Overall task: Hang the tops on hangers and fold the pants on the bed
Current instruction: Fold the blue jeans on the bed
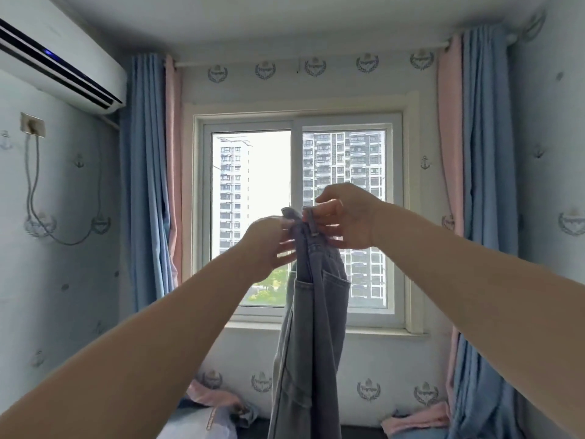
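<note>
The grey jeans point(311, 327) hang straight down from their waistband, long axis vertical, held high in front of the window point(253, 185). The right hand point(345, 217) pinches the waistband from its side, and the left hand point(269, 245), blurred, seems to pinch it from the other, the two hands close together. The bed point(196, 419) lies well below, barely in view, so folding probably means lowering the jeans flat onto it.
</note>
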